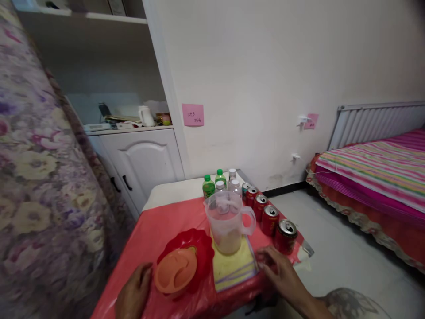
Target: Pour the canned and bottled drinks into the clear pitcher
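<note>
My left hand rests at the near left of the table, left of an orange divided bowl, its fingers loosely bent and holding nothing. The bowl overlaps a red scalloped plate. By the right edge of a yellow cloth, my right hand is open, fingers slightly bent and nothing in them. A translucent pitcher stands upright on the cloth, its handle to the right. Behind it are green-capped bottles and white-capped clear bottles. Several cans line the right side.
The red-covered table ends at a white wall. A floral curtain hangs at the left, beside a white cabinet. A bed stands at the right, beyond the tiled floor.
</note>
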